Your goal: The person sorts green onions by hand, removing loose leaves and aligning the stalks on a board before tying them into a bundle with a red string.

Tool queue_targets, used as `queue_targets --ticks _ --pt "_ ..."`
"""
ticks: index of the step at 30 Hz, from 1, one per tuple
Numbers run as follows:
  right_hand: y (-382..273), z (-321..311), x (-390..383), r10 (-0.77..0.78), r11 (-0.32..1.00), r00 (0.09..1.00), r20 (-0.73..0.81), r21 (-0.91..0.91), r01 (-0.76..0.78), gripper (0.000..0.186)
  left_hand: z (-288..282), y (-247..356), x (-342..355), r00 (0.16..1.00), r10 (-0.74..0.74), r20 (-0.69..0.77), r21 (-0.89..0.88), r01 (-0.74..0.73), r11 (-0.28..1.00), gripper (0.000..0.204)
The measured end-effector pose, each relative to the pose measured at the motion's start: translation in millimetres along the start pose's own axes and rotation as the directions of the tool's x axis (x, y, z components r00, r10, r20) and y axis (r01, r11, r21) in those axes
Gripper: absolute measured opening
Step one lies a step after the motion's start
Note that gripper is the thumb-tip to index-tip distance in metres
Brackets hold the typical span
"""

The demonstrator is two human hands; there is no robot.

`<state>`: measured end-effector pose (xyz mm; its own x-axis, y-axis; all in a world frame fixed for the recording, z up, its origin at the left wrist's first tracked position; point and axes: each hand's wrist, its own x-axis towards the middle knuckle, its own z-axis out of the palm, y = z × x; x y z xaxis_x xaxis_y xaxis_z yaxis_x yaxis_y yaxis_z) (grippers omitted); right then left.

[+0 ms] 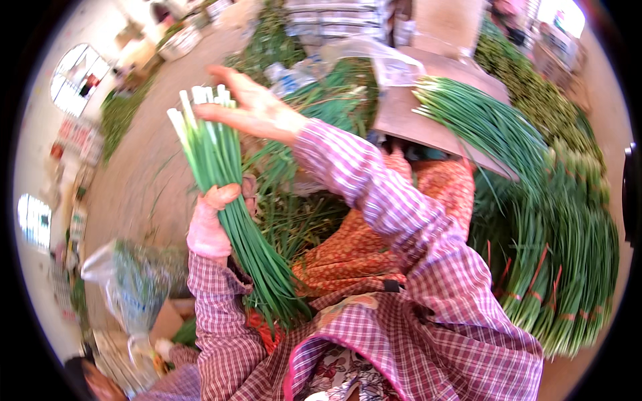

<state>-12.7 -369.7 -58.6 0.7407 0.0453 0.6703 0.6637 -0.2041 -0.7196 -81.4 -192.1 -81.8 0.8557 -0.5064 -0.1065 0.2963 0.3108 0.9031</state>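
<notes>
My left hand [217, 207], with pink covering around its palm and wrist, grips a bunch of green-stemmed vegetables [231, 224] around its middle. The white cut ends point up and away from me, and the long leaves hang toward my lap. My right hand [257, 107] is stretched across the white ends with fingers apart; whether it touches them I cannot tell. On a brown board [394, 117] to the right lies another loose bunch [481, 123]. My orange patterned cloth [348, 254] covers my lap.
Banded bunches [555, 267] are piled at the right. Loose leaves [287, 220] lie before me. A plastic bag of greens [134, 281] is at the left, and another person [100, 377] is at the lower left. Stacked pale bundles [334, 20] stand at the back.
</notes>
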Motion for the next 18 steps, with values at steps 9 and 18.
queue_targets --ticks 9,18 --pt "12 -61 -52 0.14 0.979 0.971 0.196 0.118 -0.165 0.051 63 -88 9 0.966 -0.187 0.179 0.015 0.188 0.982 0.076" --pt "0 -68 -97 0.209 0.946 0.966 0.154 0.22 -0.24 0.036 58 -109 19 0.897 -0.151 0.415 -0.119 0.217 0.969 0.11"
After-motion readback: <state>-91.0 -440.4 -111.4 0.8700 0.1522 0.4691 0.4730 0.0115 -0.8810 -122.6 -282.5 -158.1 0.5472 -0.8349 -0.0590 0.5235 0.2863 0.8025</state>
